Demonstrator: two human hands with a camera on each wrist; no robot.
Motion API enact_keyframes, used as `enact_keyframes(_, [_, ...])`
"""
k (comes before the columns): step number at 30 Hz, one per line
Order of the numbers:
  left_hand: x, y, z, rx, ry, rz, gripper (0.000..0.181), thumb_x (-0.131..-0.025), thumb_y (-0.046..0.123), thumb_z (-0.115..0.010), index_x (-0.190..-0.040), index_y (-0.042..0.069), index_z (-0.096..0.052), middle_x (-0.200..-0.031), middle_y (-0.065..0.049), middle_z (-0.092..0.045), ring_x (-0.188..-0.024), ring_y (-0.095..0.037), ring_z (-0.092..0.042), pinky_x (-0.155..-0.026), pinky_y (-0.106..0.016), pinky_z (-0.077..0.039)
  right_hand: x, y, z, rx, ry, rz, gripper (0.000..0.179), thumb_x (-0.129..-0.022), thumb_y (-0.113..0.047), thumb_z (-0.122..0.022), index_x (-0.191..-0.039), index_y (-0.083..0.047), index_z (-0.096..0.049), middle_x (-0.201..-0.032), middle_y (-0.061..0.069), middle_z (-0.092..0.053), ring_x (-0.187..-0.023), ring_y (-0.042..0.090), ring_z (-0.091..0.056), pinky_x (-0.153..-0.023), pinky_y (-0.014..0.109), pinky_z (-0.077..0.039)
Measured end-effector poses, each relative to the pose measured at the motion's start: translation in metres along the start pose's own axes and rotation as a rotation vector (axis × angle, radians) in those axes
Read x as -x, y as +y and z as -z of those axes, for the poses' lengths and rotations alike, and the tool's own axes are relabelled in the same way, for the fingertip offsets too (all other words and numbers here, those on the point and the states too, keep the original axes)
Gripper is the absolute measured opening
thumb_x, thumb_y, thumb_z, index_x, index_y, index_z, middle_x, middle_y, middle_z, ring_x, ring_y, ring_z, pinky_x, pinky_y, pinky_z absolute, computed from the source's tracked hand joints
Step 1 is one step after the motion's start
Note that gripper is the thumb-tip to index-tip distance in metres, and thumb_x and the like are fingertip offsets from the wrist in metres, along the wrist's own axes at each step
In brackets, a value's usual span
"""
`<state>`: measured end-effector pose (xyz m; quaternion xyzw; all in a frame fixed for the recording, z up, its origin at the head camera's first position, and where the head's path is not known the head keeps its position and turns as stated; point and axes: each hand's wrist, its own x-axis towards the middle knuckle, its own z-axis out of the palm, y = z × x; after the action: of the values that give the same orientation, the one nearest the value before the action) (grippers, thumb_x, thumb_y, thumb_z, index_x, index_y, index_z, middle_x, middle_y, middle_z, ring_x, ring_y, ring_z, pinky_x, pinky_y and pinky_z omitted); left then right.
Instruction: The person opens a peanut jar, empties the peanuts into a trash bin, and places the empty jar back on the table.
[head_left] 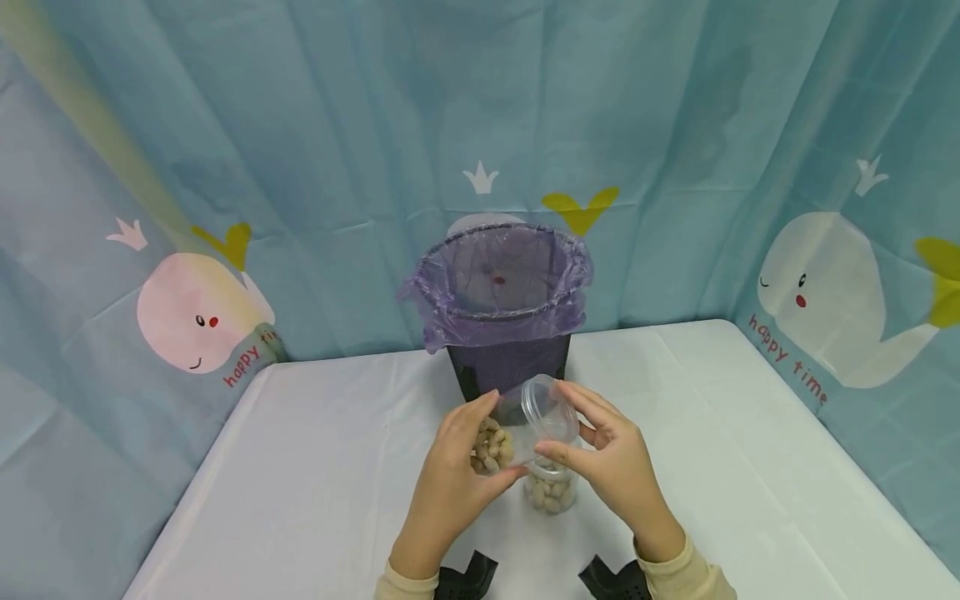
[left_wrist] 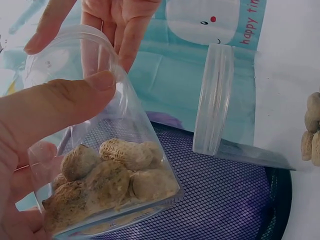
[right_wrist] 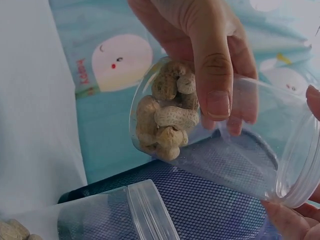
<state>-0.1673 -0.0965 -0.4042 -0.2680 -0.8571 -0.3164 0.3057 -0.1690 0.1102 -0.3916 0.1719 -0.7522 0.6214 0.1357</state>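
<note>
My left hand [head_left: 448, 487] grips a clear plastic jar [right_wrist: 240, 160], thumb on one side and fingers on the other. It is tilted onto its side, with several unshelled peanuts [right_wrist: 172, 117] gathered at its bottom end. My right hand [head_left: 618, 458] pinches the clear round lid [head_left: 553, 412] end of this jar between thumb and fingers. Right behind and below it, a second clear jar [left_wrist: 215, 100] stands upright on the table, also with peanuts [head_left: 551, 493] inside. The tilted jar partly covers it in the head view.
A black mesh bin [head_left: 517, 358] lined with a purple plastic bag [head_left: 495, 329] stands behind the jars at the back of the white-covered table [head_left: 337, 467]. Blue printed curtains [head_left: 360, 125] hang around the table's back and sides. Black straps [head_left: 465, 579] show near my wrists.
</note>
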Motion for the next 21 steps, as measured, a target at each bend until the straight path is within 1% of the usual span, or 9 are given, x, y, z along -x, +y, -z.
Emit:
enact_keyframes(4, [0.0005,-0.0008,0.0011,-0.012,0.019,-0.011,0.095,-0.058,0.019,-0.097,-0.141,0.007,-0.052,-0.136,-0.008,-0.062,-0.123,-0.026,-0.057,-0.096,-0.040,-0.058,-0.0001,-0.0005,0.0004,0.003,-0.012,0.031,0.066,-0.079,-0.005,-0.082,-0.139,-0.004,-0.056,-0.143,0.013,-0.056,-0.130,-0.002,-0.050,-0.099,0.016,-0.050])
enact_keyframes(7, [0.0010,-0.0014,0.0016,-0.007,0.019,-0.005,0.096,-0.057,0.019,-0.097,-0.141,0.007,-0.053,-0.137,-0.007,-0.062,-0.123,-0.026,-0.057,-0.095,-0.040,-0.059,0.0002,-0.0009,0.0006,0.006,-0.022,0.034,0.067,-0.079,-0.006,-0.082,-0.140,-0.005,-0.056,-0.144,0.012,-0.055,-0.130,-0.004,-0.050,-0.099,0.016,-0.049])
enact_keyframes(11, [0.0012,-0.0020,0.0016,0.010,0.011,0.000,0.096,-0.058,0.019,-0.097,-0.142,0.008,-0.052,-0.137,-0.007,-0.062,-0.123,-0.026,-0.057,-0.095,-0.040,-0.059,0.0009,-0.0009,0.0013,0.025,-0.036,0.008,0.068,-0.079,-0.008,-0.083,-0.142,-0.009,-0.055,-0.146,0.008,-0.055,-0.131,-0.005,-0.049,-0.100,0.016,-0.048])
enact_keyframes(13, [0.0012,-0.0020,0.0013,0.015,0.010,0.003,0.096,-0.059,0.019,-0.097,-0.142,0.008,-0.052,-0.138,-0.007,-0.062,-0.124,-0.026,-0.057,-0.095,-0.040,-0.058,0.0010,-0.0007,0.0019,0.029,-0.047,-0.008,0.070,-0.080,-0.009,-0.082,-0.143,-0.009,-0.053,-0.147,0.007,-0.053,-0.134,0.002,-0.049,-0.101,0.018,-0.048])
enact_keyframes(17, [0.0011,-0.0025,-0.0003,0.016,0.025,-0.004,0.097,-0.058,0.016,-0.097,-0.143,0.009,-0.051,-0.140,-0.007,-0.060,-0.126,-0.026,-0.055,-0.097,-0.041,-0.057,0.0011,-0.0014,0.0028,0.017,-0.066,-0.042,0.074,-0.081,-0.011,-0.082,-0.146,-0.008,-0.049,-0.152,0.009,-0.048,-0.140,0.020,-0.045,-0.107,0.031,-0.049])
enact_keyframes(18, [0.0011,-0.0025,-0.0006,0.014,0.032,-0.007,0.098,-0.058,0.015,-0.097,-0.143,0.009,-0.051,-0.140,-0.007,-0.059,-0.126,-0.026,-0.055,-0.098,-0.041,-0.057,0.0010,-0.0021,0.0029,0.010,-0.063,-0.041,0.074,-0.081,-0.010,-0.082,-0.147,-0.007,-0.048,-0.153,0.010,-0.047,-0.140,0.021,-0.044,-0.107,0.031,-0.048])
enact_keyframes(20, [0.0010,-0.0026,-0.0012,0.004,0.046,-0.020,0.099,-0.057,0.014,-0.097,-0.144,0.009,-0.050,-0.140,-0.007,-0.059,-0.126,-0.026,-0.055,-0.098,-0.041,-0.057,0.0007,-0.0035,0.0030,-0.016,-0.051,-0.035,0.074,-0.081,-0.008,-0.081,-0.147,-0.003,-0.047,-0.153,0.012,-0.046,-0.141,0.016,-0.045,-0.108,0.030,-0.048])
enact_keyframes(21, [0.0010,-0.0025,-0.0014,-0.001,0.053,-0.028,0.099,-0.056,0.014,-0.098,-0.143,0.009,-0.050,-0.140,-0.007,-0.059,-0.126,-0.026,-0.054,-0.098,-0.041,-0.057,0.0005,-0.0044,0.0028,-0.032,-0.040,-0.027,0.074,-0.081,-0.006,-0.081,-0.146,-0.001,-0.047,-0.153,0.014,-0.046,-0.140,0.012,-0.045,-0.108,0.027,-0.048])
